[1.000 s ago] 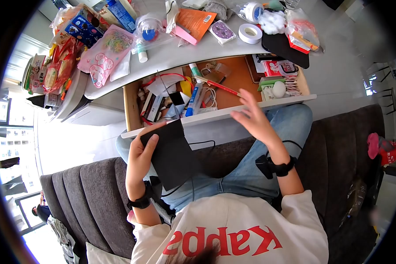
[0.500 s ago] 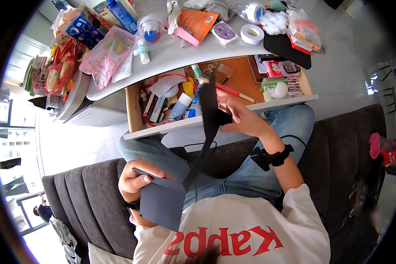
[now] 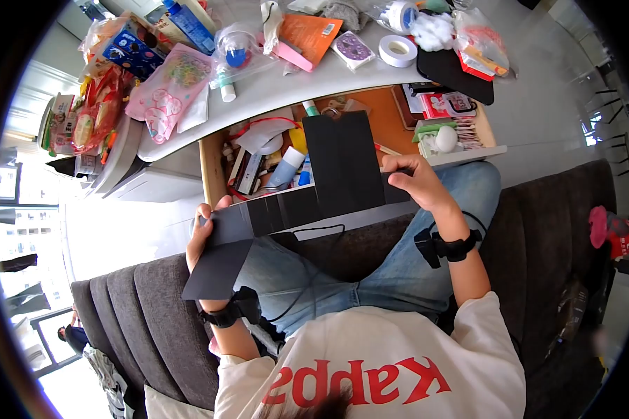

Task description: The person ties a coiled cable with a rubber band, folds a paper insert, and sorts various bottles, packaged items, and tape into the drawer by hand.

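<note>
A black folding card sheet is spread out between my two hands, above my lap and in front of the drawer. Its left end is in my left hand, fingers closed on the edge, with one dark flap hanging down over the wrist. My right hand pinches the right end between thumb and fingers. The tall middle panel covers part of the open drawer. Around it in the drawer lie a blue-and-white tube, a white egg-shaped item and cotton swabs.
On the desk are a tape roll, an orange packet, a pink bag and a black mat. A grey sofa surrounds my legs. Another person is far off at the left.
The black card has gone from folded in my left hand to stretched wide between both hands. My left hand rose; my right hand closed on the card's right end.
</note>
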The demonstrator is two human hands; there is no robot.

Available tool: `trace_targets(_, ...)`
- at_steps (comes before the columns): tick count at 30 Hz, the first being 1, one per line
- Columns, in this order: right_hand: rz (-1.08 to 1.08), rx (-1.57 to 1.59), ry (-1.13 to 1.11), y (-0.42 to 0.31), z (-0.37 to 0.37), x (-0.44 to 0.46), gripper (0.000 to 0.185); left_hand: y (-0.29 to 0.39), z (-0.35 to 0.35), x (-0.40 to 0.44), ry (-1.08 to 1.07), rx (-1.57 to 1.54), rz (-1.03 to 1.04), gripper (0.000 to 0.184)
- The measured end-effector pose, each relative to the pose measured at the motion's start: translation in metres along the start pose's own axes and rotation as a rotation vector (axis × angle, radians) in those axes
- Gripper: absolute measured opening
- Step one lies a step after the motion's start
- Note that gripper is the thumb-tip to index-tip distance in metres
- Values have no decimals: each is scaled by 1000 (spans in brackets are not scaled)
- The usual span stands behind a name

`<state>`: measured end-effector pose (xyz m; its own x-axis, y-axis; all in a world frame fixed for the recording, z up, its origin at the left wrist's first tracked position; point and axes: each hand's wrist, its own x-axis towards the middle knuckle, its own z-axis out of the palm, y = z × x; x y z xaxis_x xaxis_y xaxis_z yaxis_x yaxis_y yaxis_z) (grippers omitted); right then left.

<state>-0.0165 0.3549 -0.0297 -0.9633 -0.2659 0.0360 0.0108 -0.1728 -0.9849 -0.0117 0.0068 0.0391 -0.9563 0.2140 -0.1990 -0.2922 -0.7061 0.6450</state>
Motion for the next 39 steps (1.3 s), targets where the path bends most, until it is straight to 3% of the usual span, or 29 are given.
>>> trace_targets(2,-42,32,40,10,-1,4,27,-1,-36,12,-156,-165,-57,13)
trace_targets(5,-101,34,75,5,5,3,32,-5,-39,16,-186,-290,-76,17)
trace_targets(9,-112,-40,134,7,2,-1,33,-7,-34,12,-421,-551,-179,46)
trace_targets(12,-56,-59,204,8,6,-1,34,-9,-32,10,-470,-358,-116,68)
trace_targets(16,6,-28,235,9,12,1,33,-14,-32,7,-445,-256,-32,83)
trace_targets(19,31,-20,243,12,11,2,32,-14,-28,4,-458,-325,-8,86)
trace_targets(20,38,-26,245,11,12,2,32,-14,-25,5,-557,-267,11,76)
trace_targets(25,37,-24,239,12,17,4,32,-16,-39,2,-255,47,117,55)
trace_targets(30,85,-77,234,6,25,4,30,-23,-33,1,-233,135,355,48)
trace_targets(33,19,-66,224,14,22,6,26,-26,-24,1,88,175,338,48)
trace_targets(36,-44,-90,185,9,24,5,20,-28,-36,0,209,232,308,45)
trace_targets(39,55,-171,75,1,21,1,13,-32,-38,-7,276,365,301,44)
